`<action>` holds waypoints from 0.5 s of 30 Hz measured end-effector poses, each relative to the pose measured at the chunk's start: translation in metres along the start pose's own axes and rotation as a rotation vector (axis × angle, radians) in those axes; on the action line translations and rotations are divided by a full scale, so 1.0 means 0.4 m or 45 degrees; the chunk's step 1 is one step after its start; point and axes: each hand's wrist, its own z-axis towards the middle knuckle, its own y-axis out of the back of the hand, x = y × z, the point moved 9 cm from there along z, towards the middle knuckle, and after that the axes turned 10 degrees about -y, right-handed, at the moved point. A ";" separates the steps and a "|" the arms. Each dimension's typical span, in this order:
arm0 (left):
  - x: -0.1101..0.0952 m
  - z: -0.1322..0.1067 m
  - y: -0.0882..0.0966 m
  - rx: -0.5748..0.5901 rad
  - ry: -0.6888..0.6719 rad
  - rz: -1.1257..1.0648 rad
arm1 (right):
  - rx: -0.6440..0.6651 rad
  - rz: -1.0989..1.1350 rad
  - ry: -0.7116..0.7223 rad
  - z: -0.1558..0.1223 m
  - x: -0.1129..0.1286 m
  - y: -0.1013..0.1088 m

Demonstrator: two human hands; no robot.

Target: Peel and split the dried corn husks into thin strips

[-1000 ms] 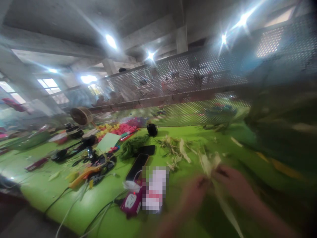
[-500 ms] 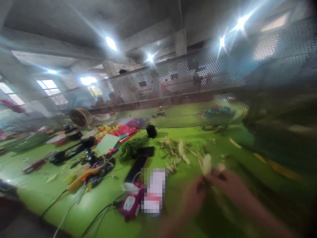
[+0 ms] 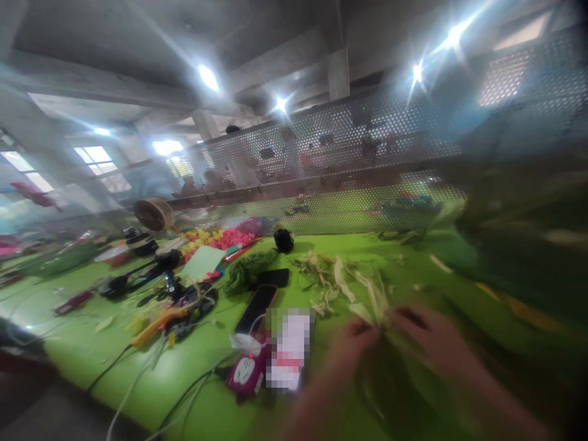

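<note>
My left hand [image 3: 359, 338] is closed in a pinch on a bunch of pale, dry, leafy strips [image 3: 377, 301] that look like corn husk. Close beside it, my right hand [image 3: 425, 334] has its fingers closed at the same bunch. The strips fan upward between the hands, and longer greenish ones hang below, blurred. Just beyond lies a loose pile of similar husk strips [image 3: 316, 272] on the green table [image 3: 197, 380]. Motion blur hides the exact finger contact.
Left of my hands lie a phone with a pixelated screen [image 3: 289, 352], a purple power bank [image 3: 245, 373] with cables and a dark phone [image 3: 257, 308]. An orange glue gun [image 3: 158, 324] lies farther left. A perforated metal divider [image 3: 294, 165] crosses behind. Dark, blurred bulk [image 3: 528, 245] stands right.
My hands have moved slightly apart, the left one a little up and left. The husk strips between them now spread more upright and fanned. The view has shifted slightly.
</note>
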 end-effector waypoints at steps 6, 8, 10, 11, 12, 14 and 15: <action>0.010 0.009 0.043 -0.150 0.020 -0.030 | 0.250 -0.165 0.064 -0.016 0.008 -0.059; 0.008 0.010 0.044 -0.143 0.002 -0.009 | 0.275 -0.203 0.061 -0.014 0.002 -0.067; 0.002 0.008 0.033 -0.103 -0.015 -0.030 | 0.281 -0.231 0.068 -0.009 -0.003 -0.070; -0.001 0.007 0.028 -0.090 -0.023 -0.046 | 0.280 -0.246 0.072 -0.006 -0.007 -0.069; -0.004 0.006 0.026 -0.085 -0.032 -0.057 | 0.264 -0.263 0.080 -0.003 -0.009 -0.065; -0.008 0.006 0.029 -0.095 -0.051 -0.049 | 0.160 -0.307 0.135 0.002 -0.007 -0.046; -0.011 0.008 0.036 -0.112 -0.070 -0.031 | 0.073 -0.333 0.182 0.002 -0.002 -0.031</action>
